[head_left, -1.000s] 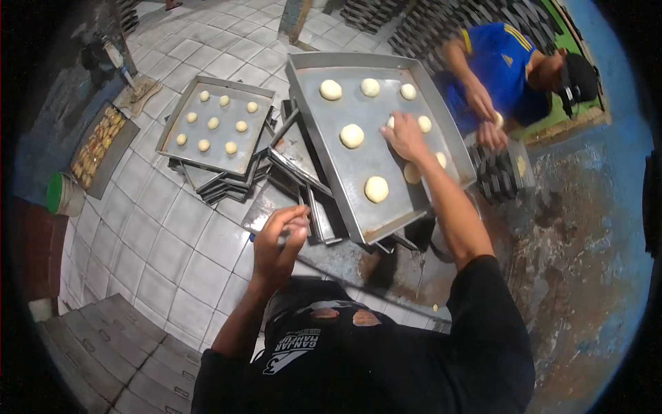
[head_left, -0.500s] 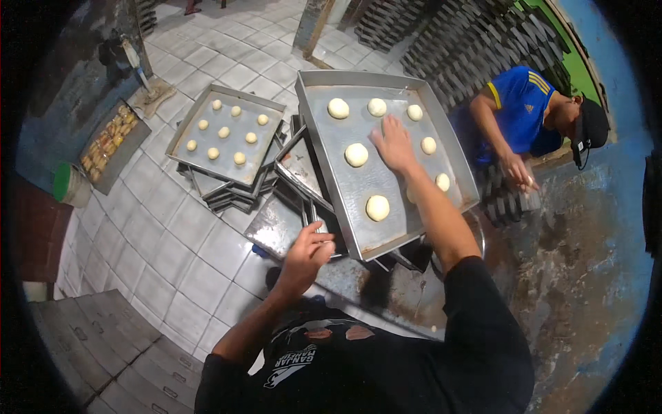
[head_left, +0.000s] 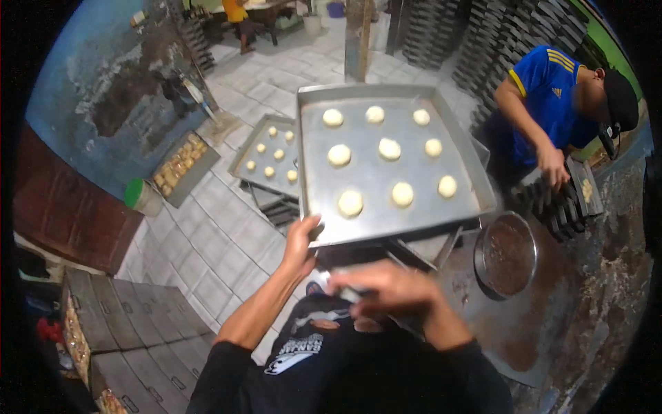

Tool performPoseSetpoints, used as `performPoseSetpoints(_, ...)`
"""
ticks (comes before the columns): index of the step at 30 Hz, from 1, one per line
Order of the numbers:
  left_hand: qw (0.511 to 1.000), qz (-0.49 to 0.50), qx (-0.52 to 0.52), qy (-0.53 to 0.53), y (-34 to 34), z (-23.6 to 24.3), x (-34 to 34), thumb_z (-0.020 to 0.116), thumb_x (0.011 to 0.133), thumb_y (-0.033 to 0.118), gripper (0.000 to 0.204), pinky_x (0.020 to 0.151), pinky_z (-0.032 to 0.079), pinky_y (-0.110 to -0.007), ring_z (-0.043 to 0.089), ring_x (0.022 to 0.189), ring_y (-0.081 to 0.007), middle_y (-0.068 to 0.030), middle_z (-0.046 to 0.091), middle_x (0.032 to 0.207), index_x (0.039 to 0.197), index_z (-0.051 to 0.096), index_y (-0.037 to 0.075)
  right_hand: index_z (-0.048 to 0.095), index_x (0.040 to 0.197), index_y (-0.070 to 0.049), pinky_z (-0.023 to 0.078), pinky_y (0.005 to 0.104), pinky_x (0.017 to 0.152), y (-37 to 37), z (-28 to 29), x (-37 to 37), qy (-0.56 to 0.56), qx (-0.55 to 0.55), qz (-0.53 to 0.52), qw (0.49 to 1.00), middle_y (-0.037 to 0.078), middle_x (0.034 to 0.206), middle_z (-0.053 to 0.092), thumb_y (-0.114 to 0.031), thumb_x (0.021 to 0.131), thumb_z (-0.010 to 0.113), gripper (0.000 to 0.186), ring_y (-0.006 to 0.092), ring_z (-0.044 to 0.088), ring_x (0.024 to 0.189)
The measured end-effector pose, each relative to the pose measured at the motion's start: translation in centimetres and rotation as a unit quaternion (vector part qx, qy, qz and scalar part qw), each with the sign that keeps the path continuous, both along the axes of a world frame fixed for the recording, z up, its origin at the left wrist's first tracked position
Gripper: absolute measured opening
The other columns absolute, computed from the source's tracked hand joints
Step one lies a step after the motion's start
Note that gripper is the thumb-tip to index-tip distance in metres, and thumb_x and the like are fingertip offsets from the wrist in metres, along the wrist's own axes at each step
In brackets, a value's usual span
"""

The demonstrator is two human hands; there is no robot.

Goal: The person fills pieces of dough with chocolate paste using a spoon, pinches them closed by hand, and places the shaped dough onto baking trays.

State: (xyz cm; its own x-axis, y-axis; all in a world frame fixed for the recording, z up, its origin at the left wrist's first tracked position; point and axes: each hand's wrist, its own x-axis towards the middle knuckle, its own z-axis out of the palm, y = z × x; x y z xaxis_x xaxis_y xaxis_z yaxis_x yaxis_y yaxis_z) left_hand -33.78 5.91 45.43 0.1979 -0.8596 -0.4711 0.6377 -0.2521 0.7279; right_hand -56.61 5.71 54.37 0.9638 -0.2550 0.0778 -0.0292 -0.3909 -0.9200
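A large square metal baking tray fills the middle, bearing several pale, round dough balls spaced out in rows. At its near left corner my left hand is closed on the edge, thumb over the rim. My right hand hovers just in front of the tray's near side, apart from the dough. Motion smears its fingers, so whether anything is in them is unclear. Beneath the tray, more metal trays show partly.
Left of me, another tray of dough balls tops a stack. A round metal pan with brown contents stands right, near a co-worker in a blue shirt. A green-lidded bucket, a tray of buns and grey lidded tins line the left.
My right hand has left the dough and drawn back toward me. My left hand has taken hold of the tray's corner. The tray has turned squarer to me, and the view has shifted.
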Motion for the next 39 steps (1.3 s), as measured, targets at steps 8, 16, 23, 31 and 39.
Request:
performPoseSetpoints(8,0.989,0.142,0.022,-0.038,8.5,0.2,15.3,0.071,0.086,0.014,0.029,0.09,0.05,-0.036,0.064,0.095,-0.0224,-0.0079,0.066,0.102,0.112,0.064,0.004,0.054,0.145,-0.006,0.052,0.0383,0.101,3.1,-9.5,3.2,0.119,0.171,-0.08,0.975,0.015,0.132,0.067,-0.027,0.102,0.065,0.049,0.0259,0.064,0.121)
performPoseSetpoints(16,0.953,0.26,0.134,-0.082,9.3,3.7,34.6,0.069,0.082,0.012,0.029,0.084,0.056,-0.043,0.064,0.094,-0.0252,-0.01,0.065,0.1,0.109,0.061,0.005,0.054,0.145,-0.005,0.05,0.0393,0.103,-3.7,-10.1,22.3,0.26,0.31,-0.183,0.896,0.015,0.132,0.067,-0.033,0.102,0.063,0.052,0.0286,0.064,0.121)
performPoseSetpoints(23,0.926,0.289,0.224,-0.097,3.5,-2.6,49.8,0.067,0.082,0.015,0.029,0.06,0.049,-0.032,0.061,0.084,-0.0166,-0.0015,0.063,0.098,0.11,0.06,0.01,0.051,0.146,-0.003,0.047,0.0397,0.107,-9.8,-13.3,34.5,0.289,0.26,-0.157,0.908,0.019,0.137,0.064,-0.044,0.102,0.058,0.061,0.0336,0.062,0.125)
performPoseSetpoints(31,0.962,0.24,0.124,-0.044,-3.6,-20.9,55.4,0.067,0.084,0.011,0.034,0.085,0.046,-0.033,0.055,0.095,-0.0158,-0.0016,0.058,0.102,0.116,0.055,0.011,0.05,0.146,-0.001,0.044,0.0397,0.111,-12.2,-15.7,38.2,0.325,0.273,-0.237,0.874,0.019,0.142,0.06,-0.038,0.101,0.063,0.059,0.032,0.057,0.133)
performPoseSetpoints(39,0.987,0.136,0.043,0.079,-13.3,-35.6,49.7,0.063,0.087,0.006,0.032,0.088,0.051,-0.037,0.061,0.096,-0.0181,-0.0061,0.06,0.103,0.118,0.056,0.004,0.058,0.14,-0.004,0.05,0.0399,0.102,-12.1,-15.0,38.3,0.36,0.266,-0.373,0.813,0.014,0.134,0.066,-0.033,0.1,0.065,0.049,0.0281,0.064,0.121)
